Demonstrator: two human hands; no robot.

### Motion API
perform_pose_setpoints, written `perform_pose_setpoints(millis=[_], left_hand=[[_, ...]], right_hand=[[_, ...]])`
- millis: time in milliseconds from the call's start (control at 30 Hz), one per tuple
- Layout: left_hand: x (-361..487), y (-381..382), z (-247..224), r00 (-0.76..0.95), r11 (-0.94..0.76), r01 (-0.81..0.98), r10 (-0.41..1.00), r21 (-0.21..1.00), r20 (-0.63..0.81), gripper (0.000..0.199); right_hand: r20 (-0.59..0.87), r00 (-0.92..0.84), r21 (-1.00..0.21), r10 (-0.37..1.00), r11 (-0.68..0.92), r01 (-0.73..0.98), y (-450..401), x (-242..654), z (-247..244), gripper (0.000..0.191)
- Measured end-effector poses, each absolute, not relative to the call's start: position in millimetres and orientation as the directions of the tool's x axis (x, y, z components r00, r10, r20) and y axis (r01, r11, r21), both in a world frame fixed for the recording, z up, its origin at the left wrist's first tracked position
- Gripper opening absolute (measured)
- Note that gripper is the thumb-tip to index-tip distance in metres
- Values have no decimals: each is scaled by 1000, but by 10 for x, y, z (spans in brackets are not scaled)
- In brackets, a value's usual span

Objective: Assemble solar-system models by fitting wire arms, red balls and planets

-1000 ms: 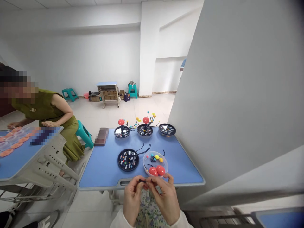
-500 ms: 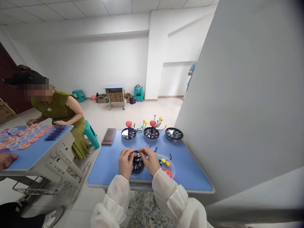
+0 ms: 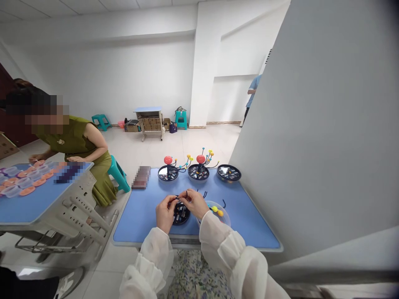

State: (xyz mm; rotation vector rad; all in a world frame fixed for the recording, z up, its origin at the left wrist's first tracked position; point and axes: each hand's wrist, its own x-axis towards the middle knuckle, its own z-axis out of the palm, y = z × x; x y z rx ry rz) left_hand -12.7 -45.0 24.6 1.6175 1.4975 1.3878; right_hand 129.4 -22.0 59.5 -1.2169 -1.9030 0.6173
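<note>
Over a round black base with printed patches, my left hand and my right hand meet with fingertips pinched together. A small dark piece shows between the fingertips; most of it is hidden, and a thin black rod sticks up by my right fingers. Beside my right wrist is a clear plastic bowl with yellow and orange balls in it. Thin black curved rods lie on the blue tabletop behind the bowl.
Along the far edge stand two models with red balls on black bases and another round black base. A blurred brown item lies at the far left corner. Left, a person sits at another table; a grey wall rises right.
My right hand has lifted slightly and turned, its fingers still close to the left's. The black rod by them now points upward. The red piece in the bowl is now covered by my sleeve.
</note>
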Motion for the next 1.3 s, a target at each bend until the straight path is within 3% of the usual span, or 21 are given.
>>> perform_pose_setpoints(millis=[233,633,1067,1300], left_hand=[[-143,-440,192,-144,-218,309,952,926,272,22],[-107,-408,135,-108,-232,273,957,934,270,24],[-120,-438,-40,-178,-232,325,937,917,300,24],[-150,-447,-41,-165,-232,410,933,882,321,20]], right_hand=[[276,-359,-705,892,441,555,-112,1281,721,17],[128,-349,-671,929,340,659,-98,1317,786,16],[113,-340,-633,934,331,700,-98,1253,642,17],[178,-288,-643,941,333,689,-159,1279,511,22]])
